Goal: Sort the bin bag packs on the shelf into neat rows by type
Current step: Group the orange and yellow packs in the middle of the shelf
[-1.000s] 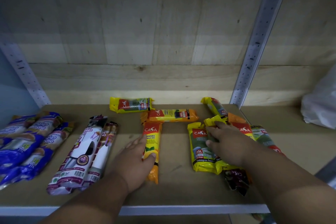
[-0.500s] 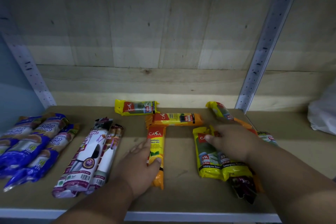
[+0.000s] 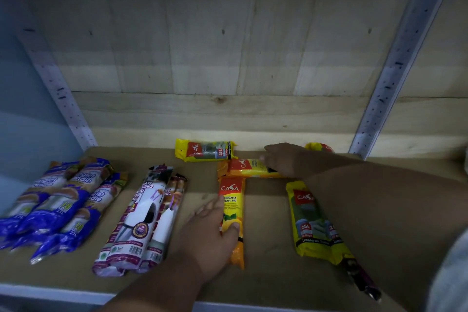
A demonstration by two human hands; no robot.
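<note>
On the shelf (image 3: 268,284), handle-bag packs (image 3: 58,202) lie far left, drawstring packs (image 3: 141,220) right of them, lemon pack (image 3: 231,213) mid-shelf, two crosswise packs (image 3: 206,153) behind it, lemongrass packs (image 3: 311,223) right.

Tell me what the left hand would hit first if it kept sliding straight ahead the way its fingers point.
The left hand points toward the back along the upright orange pack it rests on. Straight ahead, it would likely meet the sideways orange pack first, lying across the upright one's top end under the right hand.
</note>
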